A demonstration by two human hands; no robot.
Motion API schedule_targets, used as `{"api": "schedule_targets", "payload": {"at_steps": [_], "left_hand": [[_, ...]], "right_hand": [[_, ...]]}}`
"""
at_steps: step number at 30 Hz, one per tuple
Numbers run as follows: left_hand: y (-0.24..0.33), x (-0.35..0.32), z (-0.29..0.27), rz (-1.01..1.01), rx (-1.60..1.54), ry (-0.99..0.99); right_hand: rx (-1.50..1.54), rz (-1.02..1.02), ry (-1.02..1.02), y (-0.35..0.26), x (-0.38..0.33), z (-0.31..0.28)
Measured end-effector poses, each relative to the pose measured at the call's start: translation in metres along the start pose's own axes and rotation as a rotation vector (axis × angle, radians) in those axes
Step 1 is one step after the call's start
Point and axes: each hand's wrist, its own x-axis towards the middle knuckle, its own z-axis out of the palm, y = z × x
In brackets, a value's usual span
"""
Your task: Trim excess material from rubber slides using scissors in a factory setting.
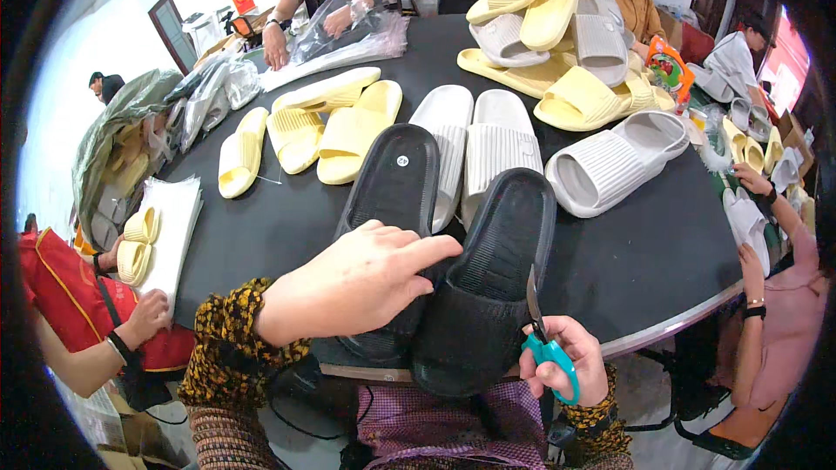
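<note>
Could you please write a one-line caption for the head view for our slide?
Left hand rests on a pair of black slide sandals while the right hand holds teal-handled scissors beside them.

- Illumination: bright, even indoor light; strongest at the blown-out white wall left of the round dark grey matte table (287, 218).
- Shadows: soft and short under the slippers on that table.
- Glare: a pale sheen along the table's near metal rim.
- Distortion: fisheye bending; a black vignette rings the view.
- Focus: sharp at the centre, softer towards the rim.
</note>
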Motion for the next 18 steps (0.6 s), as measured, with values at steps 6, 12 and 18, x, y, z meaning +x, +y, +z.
{"api": "schedule_targets", "payload": {"at_steps": [6,12,18], "left_hand": [[0.004,0.023,-0.011,0.042,0.030,-0.329],[0.002,0.044,-0.015,0.108,0.042,-0.451],[-0.003,0.043,-0.006,0.052,-0.127,-0.505]], "right_hand": [[0.010,0.004,-0.009,0.000,-0.001,-0.001],[0.037,0.007,-0.024,-0.001,-0.002,-0.002],[0.031,-0.029,-0.061,0.000,-0.001,-0.002]]}}
